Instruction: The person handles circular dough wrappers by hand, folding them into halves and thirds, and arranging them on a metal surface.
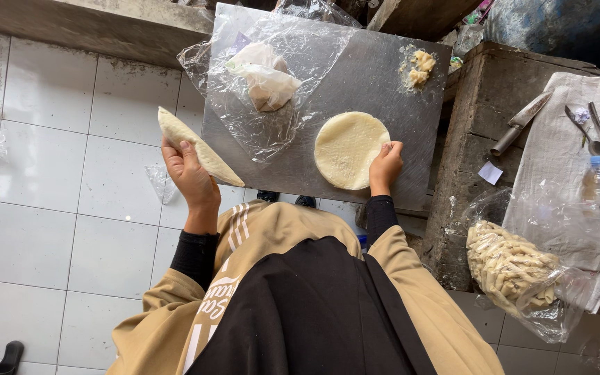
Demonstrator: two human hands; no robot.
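Head view | left hand point(187, 173) grips folded dough sheet point(196, 148) | right hand point(385, 165) fingertips curled on round dough disc point(349, 149)

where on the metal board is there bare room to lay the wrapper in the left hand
Bare metal lies between the flat round wrapper and the filling scraps, on the metal board. The far left is crowded by plastic film and a wad.

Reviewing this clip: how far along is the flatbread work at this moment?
Done: one round dough disc lies flat on the metal board. In hand: the left hand holds a second disc lifted off the board, while the right hand touches the flat disc's edge. Left: a small heap of filling sits unused at the board's corner, and neither disc shows filling or a fold yet.
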